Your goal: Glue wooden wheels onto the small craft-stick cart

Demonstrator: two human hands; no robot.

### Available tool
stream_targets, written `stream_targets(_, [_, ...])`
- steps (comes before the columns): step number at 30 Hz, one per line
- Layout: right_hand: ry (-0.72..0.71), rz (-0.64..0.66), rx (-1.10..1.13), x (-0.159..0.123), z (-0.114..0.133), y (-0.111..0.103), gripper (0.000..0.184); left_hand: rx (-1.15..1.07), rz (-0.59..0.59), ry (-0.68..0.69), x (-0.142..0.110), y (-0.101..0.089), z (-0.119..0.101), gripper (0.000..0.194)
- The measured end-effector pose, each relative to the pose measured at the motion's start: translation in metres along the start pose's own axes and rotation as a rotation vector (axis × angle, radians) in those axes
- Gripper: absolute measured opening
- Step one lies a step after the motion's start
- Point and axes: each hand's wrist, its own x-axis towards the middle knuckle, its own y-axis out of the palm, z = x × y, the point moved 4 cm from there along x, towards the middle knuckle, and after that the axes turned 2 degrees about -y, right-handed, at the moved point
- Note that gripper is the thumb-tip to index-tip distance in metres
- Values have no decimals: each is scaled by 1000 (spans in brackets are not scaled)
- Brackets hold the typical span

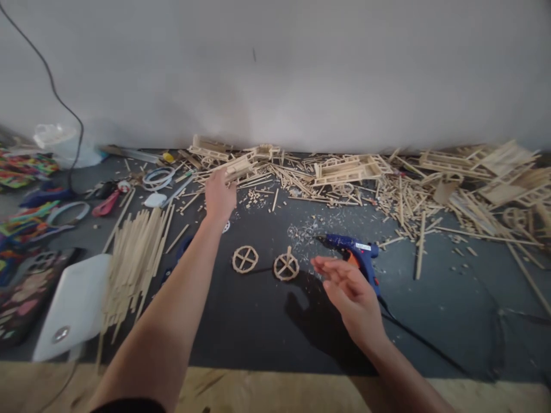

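My left hand (219, 196) reaches far forward and is closed on a small frame built of wooden sticks (237, 167), at the edge of the stick pile by the wall. My right hand (346, 292) hovers open, fingers spread, just above the dark mat. It is beside a blue glue gun (353, 252) and holds nothing. Two small round stick wheels (245, 258) (286, 267) lie on the mat between my arms.
Several stick frames and loose sticks (348, 169) are heaped along the white wall. A bundle of long sticks (133, 258) lies left, next to a white case (73, 304). Tools, tape rings (158, 178) and colourful items crowd the far left. The glue gun's cord (422, 341) runs right.
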Motion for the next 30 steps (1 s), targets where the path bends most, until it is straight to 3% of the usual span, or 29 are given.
stream_targets(3, [17,10,-29,0,2,1,23,31,46,-6,16,12,13,41])
stream_targets(8, [30,14,-54,1,4,1,23,9,57,-46,24,11,20,17])
stream_targets(17, [26,-27,44,3,1,-2,14,-27,102,-46,11,-32,-8,13])
stream_targets(25, [23,-31,8,3,1,-7,11,-405,357,-82,-12,-52,-40,17])
stream_targets(30, [22,-42,-15,5,3,-9,11,-436,578,-33,-42,-49,-67,16])
